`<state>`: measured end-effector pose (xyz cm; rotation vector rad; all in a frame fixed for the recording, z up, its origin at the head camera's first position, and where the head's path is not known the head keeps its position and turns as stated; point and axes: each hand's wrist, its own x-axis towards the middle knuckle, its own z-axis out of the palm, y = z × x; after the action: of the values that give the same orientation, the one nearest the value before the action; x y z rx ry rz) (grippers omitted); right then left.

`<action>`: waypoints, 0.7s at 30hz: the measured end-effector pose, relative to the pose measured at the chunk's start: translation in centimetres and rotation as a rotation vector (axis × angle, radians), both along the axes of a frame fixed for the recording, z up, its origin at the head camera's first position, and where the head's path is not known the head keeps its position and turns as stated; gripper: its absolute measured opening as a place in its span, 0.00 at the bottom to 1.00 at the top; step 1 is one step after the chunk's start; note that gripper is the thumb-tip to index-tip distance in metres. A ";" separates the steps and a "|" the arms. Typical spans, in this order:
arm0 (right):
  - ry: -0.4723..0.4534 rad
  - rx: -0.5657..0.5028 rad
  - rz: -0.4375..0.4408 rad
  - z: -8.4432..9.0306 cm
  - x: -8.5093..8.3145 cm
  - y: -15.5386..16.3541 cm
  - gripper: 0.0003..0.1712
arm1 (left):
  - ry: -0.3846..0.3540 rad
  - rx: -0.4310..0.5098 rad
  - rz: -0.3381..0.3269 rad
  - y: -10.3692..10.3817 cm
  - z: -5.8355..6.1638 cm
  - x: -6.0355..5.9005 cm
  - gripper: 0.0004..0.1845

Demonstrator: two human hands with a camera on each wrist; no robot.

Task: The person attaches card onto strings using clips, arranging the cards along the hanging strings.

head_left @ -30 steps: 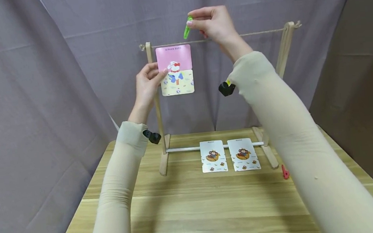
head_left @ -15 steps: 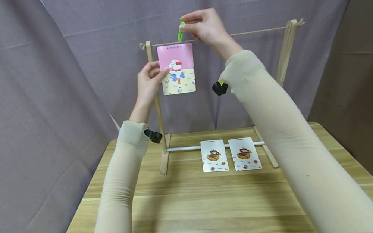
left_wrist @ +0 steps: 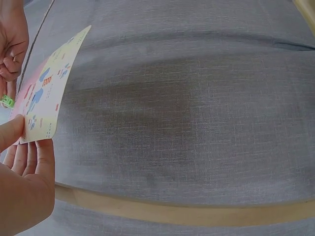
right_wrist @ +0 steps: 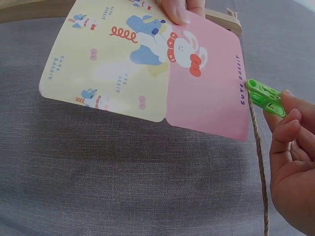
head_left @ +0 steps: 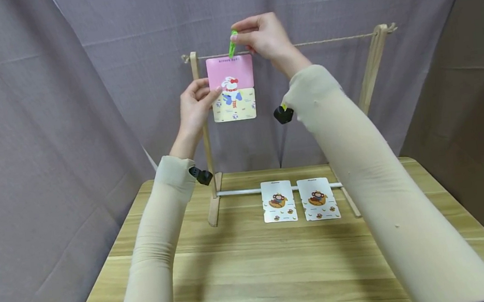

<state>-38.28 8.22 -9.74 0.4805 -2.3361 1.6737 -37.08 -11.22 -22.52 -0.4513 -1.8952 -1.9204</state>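
A pink and yellow picture card (head_left: 232, 88) (right_wrist: 147, 69) (left_wrist: 45, 88) hangs upright just under the string (head_left: 328, 42) of a wooden rack (head_left: 202, 140). My left hand (head_left: 195, 106) pinches the card's left edge between thumb and fingers (left_wrist: 29, 162). My right hand (head_left: 262, 34) pinches a green clothes peg (head_left: 232, 43) (right_wrist: 265, 96) at the string, right at the card's top edge. The peg's tip meets the card's top edge beside the string (right_wrist: 258, 147).
Two monkey cards (head_left: 278, 201) (head_left: 318, 198) lie side by side on the wooden table (head_left: 257, 266) by the rack's white bottom rail (head_left: 237, 192). Grey cloth (head_left: 24, 118) hangs behind and on both sides. The rack's right post (head_left: 371, 65) stands at the far right.
My right hand has brought the green peg left and down from above the string to the card's top edge. The left hand keeps holding the card, shifted slightly right.
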 end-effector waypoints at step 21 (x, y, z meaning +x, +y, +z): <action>-0.034 0.035 0.037 -0.3 -0.4 -1.4 0.23 | 0.018 0.030 0.012 -0.8 0.1 0.1 0.15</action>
<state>-38.63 6.79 -10.07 0.5088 -2.3984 1.6719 -37.03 -12.06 -22.39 -0.4459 -1.8510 -1.9283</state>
